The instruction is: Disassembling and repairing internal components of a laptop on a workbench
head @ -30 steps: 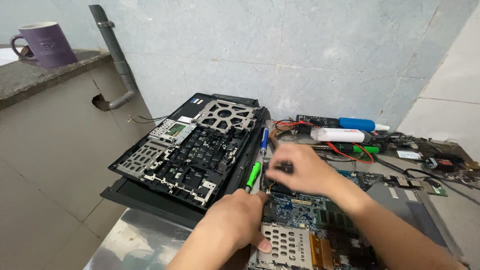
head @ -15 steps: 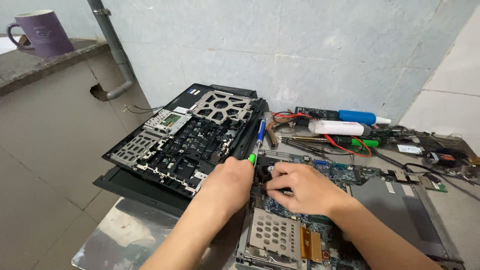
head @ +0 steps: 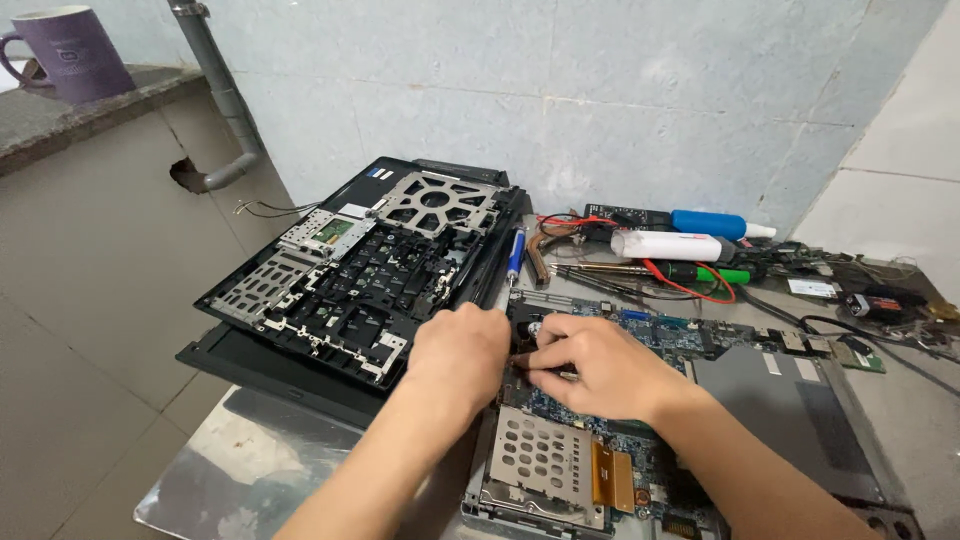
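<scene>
A removed black laptop cover (head: 360, 280) lay left of the open laptop board (head: 640, 340) — tubes and pens (head: 670, 243) were scattered behind. The left hand (head: 458, 355) was curled over the board's edge; its hold cannot be told. The right hand (head: 600, 365) was pinched narrowly on a small dark part (head: 520, 360) — on the board.

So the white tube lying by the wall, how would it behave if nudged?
The white tube lies on its side and looks round, so it would probably roll. The red wire in front and the blue tube behind might stop it. It looks like light plastic.
</scene>
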